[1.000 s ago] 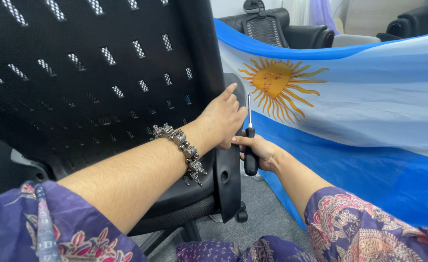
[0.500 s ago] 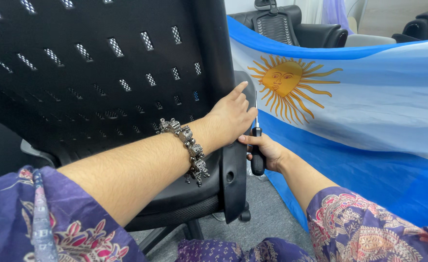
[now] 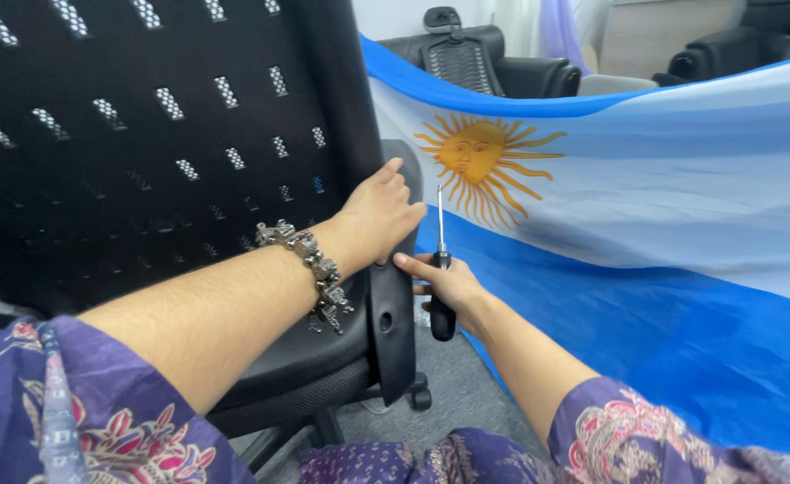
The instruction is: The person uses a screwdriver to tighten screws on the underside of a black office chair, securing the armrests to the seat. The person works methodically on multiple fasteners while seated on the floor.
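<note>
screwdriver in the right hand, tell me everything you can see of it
The screwdriver has a thin bright metal shaft and a dark, black-looking handle. It stands nearly upright, tip up, beside the black chair armrest. The right hand grips its handle; the tip touches nothing. The left hand rests on the armrest.

No packages, labels, signs or screens in view.
The nearest thing to a display piece is a cloth flag [image 3: 646, 206] hung across the right side: light blue bands above and below a white band, with a golden sun emblem [image 3: 480, 157] on the white, left of the flag's middle. It carries no lettering that can be made out.
</note>
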